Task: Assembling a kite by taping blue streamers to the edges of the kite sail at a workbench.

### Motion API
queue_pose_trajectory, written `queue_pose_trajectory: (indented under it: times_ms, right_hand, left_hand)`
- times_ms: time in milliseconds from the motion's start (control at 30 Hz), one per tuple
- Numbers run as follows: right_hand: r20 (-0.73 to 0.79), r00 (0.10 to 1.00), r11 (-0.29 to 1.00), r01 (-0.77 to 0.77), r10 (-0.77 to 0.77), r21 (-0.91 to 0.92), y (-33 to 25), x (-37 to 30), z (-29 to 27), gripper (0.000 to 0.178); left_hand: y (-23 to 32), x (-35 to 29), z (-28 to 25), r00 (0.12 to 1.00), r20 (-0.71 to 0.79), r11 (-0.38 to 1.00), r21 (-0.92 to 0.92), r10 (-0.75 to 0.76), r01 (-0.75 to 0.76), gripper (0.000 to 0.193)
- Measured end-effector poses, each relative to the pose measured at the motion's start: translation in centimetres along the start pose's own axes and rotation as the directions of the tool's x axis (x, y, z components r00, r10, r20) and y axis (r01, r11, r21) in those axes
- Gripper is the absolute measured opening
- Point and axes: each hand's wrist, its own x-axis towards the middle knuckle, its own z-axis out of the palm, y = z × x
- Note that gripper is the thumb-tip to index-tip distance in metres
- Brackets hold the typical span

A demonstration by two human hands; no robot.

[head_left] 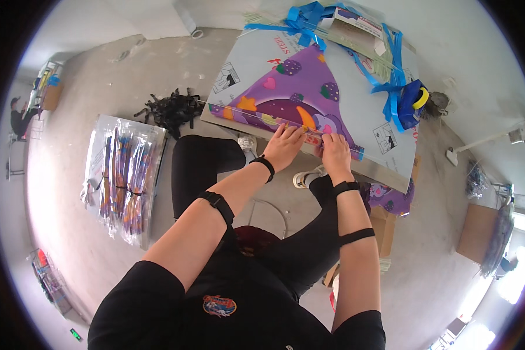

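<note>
A purple printed triangular kite (309, 73) with strawberries, stars and a moon lies on a large printed board (239, 58), its point toward the far side. Its near edge is rolled or folded into a narrow band. My left hand (287, 146) grips this band near its middle, fingers curled over it. Close by on the right, my right hand (336, 156) holds the same band with bent fingers. A thin pale rod or cord runs along the near edge. What lies under my fingers is partly hidden.
Blue ribbon (312, 20), a small carton (356, 29), pale thin sticks (382, 64) and a blue tape dispenser (411, 108) lie on the board's far and right sides. Black ties (172, 114) are heaped on the floor at left, by a clear bag (122, 181) of rolled bundles.
</note>
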Motion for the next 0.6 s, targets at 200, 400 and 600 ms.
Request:
queue_pose_trajectory:
  times_ms: [200,400,600]
  right_hand:
    - [0.124,0.991,0.996,0.052,-0.042,-0.077,-0.3,1.9,1.6,0.012]
    - [0.059,0.995,0.995,0.08,-0.076,-0.061,-1.5,3.7,2.1,0.008]
    - [0.098,0.994,0.997,0.053,-0.048,-0.049,-3.8,4.8,2.5,0.01]
  left_hand:
    - [-0.5,-0.9,-1.4,0.992,0.126,1.0,0.002,0.016,-0.016,0.041]
    - [-2.7,-1.3,-3.2,0.997,0.081,0.991,0.135,0.006,-0.017,0.042]
    - [-4.5,-2.7,-4.8,0.982,0.179,0.989,0.143,-0.053,0.027,0.043]
